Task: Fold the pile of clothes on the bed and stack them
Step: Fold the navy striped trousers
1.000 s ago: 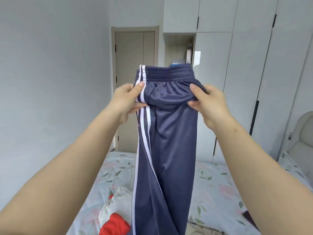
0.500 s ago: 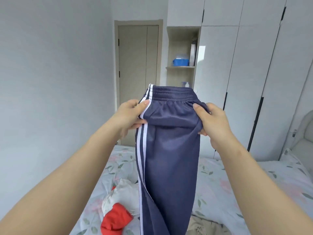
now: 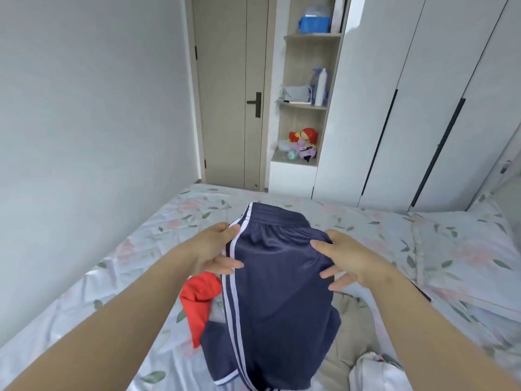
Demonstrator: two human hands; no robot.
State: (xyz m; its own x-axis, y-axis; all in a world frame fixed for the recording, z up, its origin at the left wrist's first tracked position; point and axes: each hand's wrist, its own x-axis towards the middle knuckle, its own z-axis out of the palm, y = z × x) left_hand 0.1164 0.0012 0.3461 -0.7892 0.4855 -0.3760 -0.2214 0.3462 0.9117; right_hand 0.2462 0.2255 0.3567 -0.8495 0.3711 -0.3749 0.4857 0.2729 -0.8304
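Holding navy satin track trousers with white side stripes (image 3: 277, 280) at the waistband, left hand (image 3: 212, 251) and right hand (image 3: 351, 263) pinched the fabric, legs draped on the floral-sheeted bed (image 3: 135, 266), presumably to lay them flat.

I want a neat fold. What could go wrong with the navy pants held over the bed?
The navy track pants hang with their legs bunched against the red garment and beige garment; laid down there, they may crease or drag those. The right hand has loose, spread fingers, so that side might slip.
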